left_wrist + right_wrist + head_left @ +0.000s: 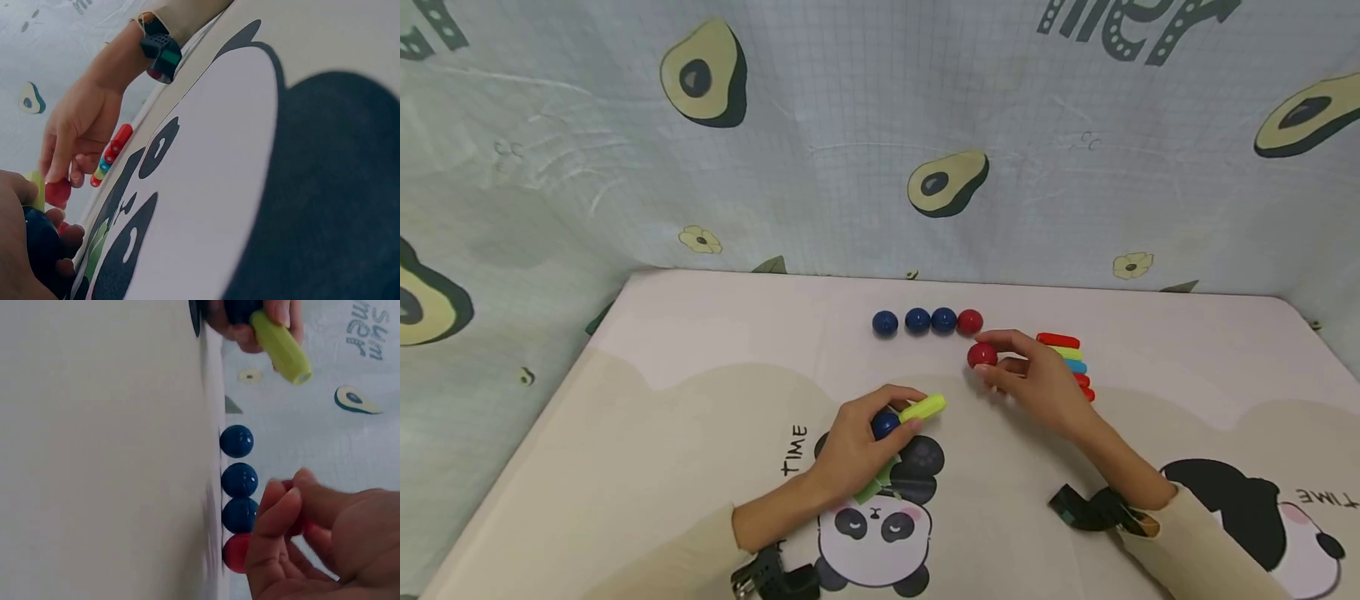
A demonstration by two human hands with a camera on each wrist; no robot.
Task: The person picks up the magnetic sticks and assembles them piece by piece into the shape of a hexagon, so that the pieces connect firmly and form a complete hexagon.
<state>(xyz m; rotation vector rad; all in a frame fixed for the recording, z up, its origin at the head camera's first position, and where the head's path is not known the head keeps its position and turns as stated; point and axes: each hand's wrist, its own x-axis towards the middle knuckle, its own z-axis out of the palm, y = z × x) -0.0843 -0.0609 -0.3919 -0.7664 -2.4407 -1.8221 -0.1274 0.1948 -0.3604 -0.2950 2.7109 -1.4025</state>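
Note:
My left hand [868, 442] grips a blue ball [885, 424] and a yellow stick [923, 407] that meets it. The stick juts from between the fingertips toward the right; its round end shows in the right wrist view. My right hand [1037, 379] pinches a red ball [982, 355] between thumb and fingertips, close in front of the row of balls. In the left wrist view this red ball [57, 192] shows beside the yellow stick. Another red ball [970, 322] sits at the right end of the row, beside three blue balls [917, 321].
Behind the right hand lies a row of coloured sticks [1058, 341] in red, yellow and blue, partly hidden by the hand. The table [685, 433] has a cloth with panda prints [874, 542]. A fabric backdrop [835, 100] with avocados rises along the table's far edge.

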